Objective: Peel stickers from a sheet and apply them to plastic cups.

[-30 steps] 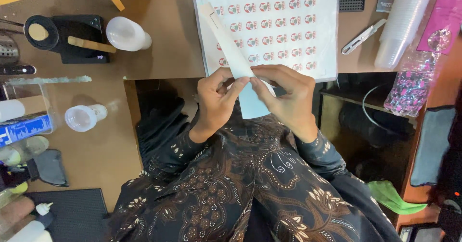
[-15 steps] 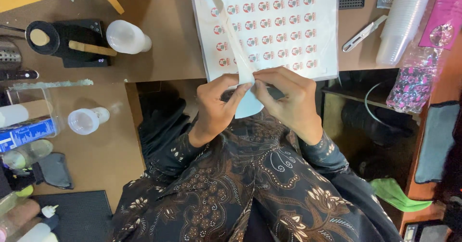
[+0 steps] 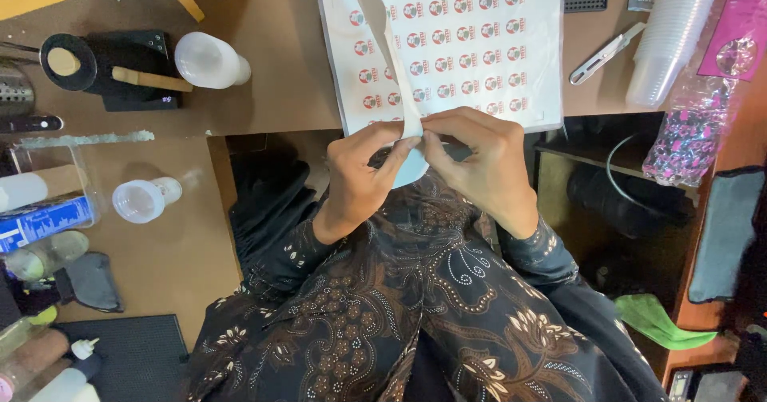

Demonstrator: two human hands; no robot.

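Observation:
A white sheet of round red-and-white stickers point(image 3: 471, 42) lies on the brown counter. Both hands meet at its near edge over a white plastic cup point(image 3: 411, 166) held between them. My left hand point(image 3: 363, 170) grips the cup from the left. My right hand point(image 3: 479, 158) pinches the lower end of a long white paper strip point(image 3: 391, 46) that rises across the sheet towards the far edge. Most of the cup is hidden by my fingers.
A stack of clear plastic cups point(image 3: 671, 34) and a white utility knife point(image 3: 607, 53) lie right of the sheet. A white cup on its side point(image 3: 212, 60), a black scale with a tamper point(image 3: 112, 70) and a small clear cup point(image 3: 144, 200) sit at left, bottles point(image 3: 40, 218) further left.
The paper strip has swung more upright and my hands have closed together at its lower end. The view has shifted slightly upward.

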